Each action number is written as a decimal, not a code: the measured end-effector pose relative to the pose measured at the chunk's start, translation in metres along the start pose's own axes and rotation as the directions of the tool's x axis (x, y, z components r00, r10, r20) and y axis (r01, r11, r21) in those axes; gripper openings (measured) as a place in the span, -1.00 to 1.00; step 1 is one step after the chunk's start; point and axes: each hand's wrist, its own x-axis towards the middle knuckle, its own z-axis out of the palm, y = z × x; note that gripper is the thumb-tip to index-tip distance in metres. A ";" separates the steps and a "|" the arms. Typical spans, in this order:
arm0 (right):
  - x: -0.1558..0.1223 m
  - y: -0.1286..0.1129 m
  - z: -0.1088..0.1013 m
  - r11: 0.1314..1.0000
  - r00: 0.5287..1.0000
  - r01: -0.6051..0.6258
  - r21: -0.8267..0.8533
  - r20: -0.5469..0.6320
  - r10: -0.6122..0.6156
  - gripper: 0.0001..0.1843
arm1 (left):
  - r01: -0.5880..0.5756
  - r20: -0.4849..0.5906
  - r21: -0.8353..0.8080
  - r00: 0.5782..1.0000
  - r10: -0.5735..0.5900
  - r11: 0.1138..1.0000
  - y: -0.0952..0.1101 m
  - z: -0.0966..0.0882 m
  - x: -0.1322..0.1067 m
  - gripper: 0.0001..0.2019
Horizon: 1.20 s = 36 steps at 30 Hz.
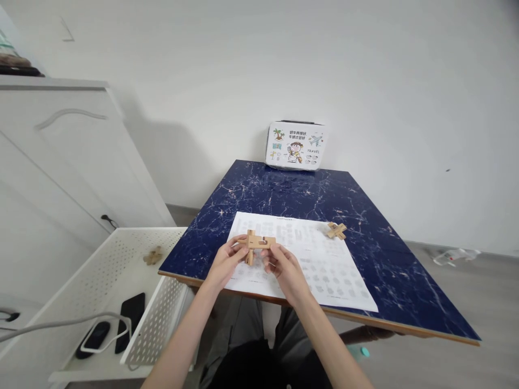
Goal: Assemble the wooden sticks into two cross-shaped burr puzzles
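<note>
Between my two hands is a wooden interlocking puzzle [256,241], held just above a printed sheet [324,265] near the table's front edge. My left hand [225,263] pinches its left side, where crossing pieces stick out up and down. On the right, my right hand [287,268] grips the end of a notched bar that has a cut-out slot. A second wooden puzzle [336,230], shaped like a cross, lies at the sheet's upper right corner. The sheet carries rows of small grey pictures, too blurred to read.
A white case with cartoon prints [295,146] stands against the wall at the table's back. Left of the blue marbled table [279,189], a white perforated tray [156,319] holds another small wooden puzzle [153,256], a phone [130,321] and a cable. A plastic bottle [456,256] lies right.
</note>
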 end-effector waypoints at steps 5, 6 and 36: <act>-0.003 -0.011 0.001 0.998 1.000 -0.001 -0.059 0.017 0.002 -0.61 | 0.001 -0.003 -0.028 1.000 -0.001 1.000 -0.003 -0.004 0.002 -0.41; -0.004 -0.012 0.003 0.998 1.000 -0.001 -0.067 0.022 0.002 -0.61 | 0.002 -0.004 -0.030 1.000 -0.002 1.000 -0.004 -0.005 0.002 -0.41; 0.001 0.014 0.001 0.999 0.999 -0.009 -0.045 -0.036 0.007 -0.59 | 0.016 0.193 0.066 0.981 -0.029 0.998 0.003 0.003 -0.007 -0.45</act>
